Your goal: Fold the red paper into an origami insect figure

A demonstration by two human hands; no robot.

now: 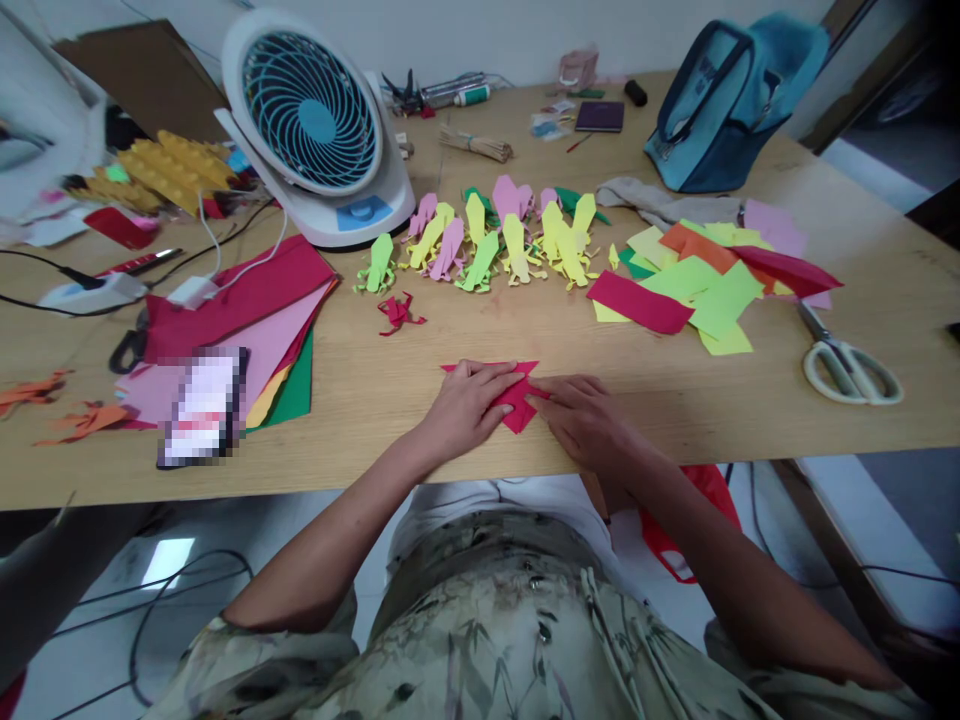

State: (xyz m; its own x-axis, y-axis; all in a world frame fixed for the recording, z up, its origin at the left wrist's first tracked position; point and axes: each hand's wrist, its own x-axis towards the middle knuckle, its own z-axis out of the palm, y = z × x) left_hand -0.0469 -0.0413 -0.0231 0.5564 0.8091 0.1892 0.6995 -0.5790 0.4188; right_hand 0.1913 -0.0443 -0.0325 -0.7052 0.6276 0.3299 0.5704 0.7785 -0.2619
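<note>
Lettering point(703, 78) on the blue bag point(739, 130) cannot be read.

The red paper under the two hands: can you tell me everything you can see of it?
The red paper looks plain and thin, folded into a small, roughly triangular shape. Two pointed corners show at its far side, and a third points toward the person. It lies on the wooden table, near the front edge. The left hand covers much of its left part, while fingers of the right hand touch its right side. The hands hide some of its folds.
</note>
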